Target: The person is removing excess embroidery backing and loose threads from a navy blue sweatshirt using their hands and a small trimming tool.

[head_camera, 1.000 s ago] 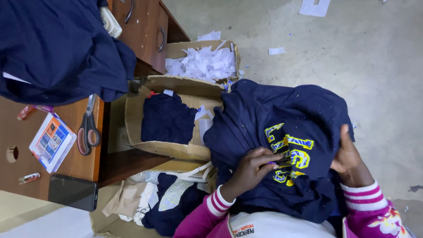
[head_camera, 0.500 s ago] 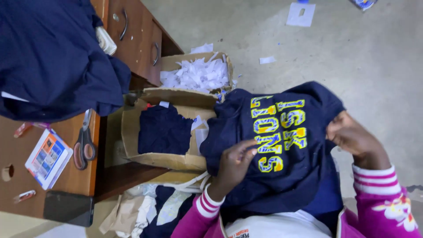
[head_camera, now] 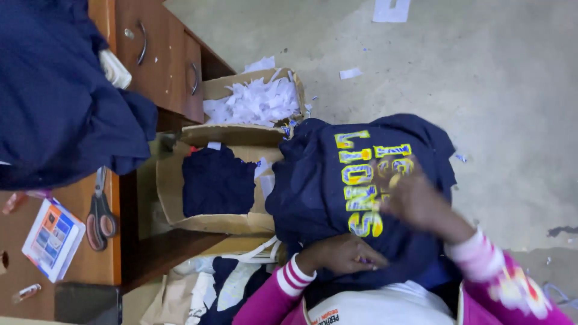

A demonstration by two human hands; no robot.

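The navy garment [head_camera: 337, 180] with yellow letters lies over the person's lap. The right hand [head_camera: 415, 201] rests on top of the print, blurred, so I cannot tell if its fingers are open or closed. The left hand [head_camera: 343, 254] is at the near edge, its fingers curled against the cloth. The line of letters runs away from the left fingers, toward the cardboard box [head_camera: 211, 222] holding dark folded cloth. The right hand is nearer to the letters.

A wooden desk [head_camera: 162, 66] with curved drawer handles stands on a grey concrete floor [head_camera: 494, 84] littered with paper scraps.
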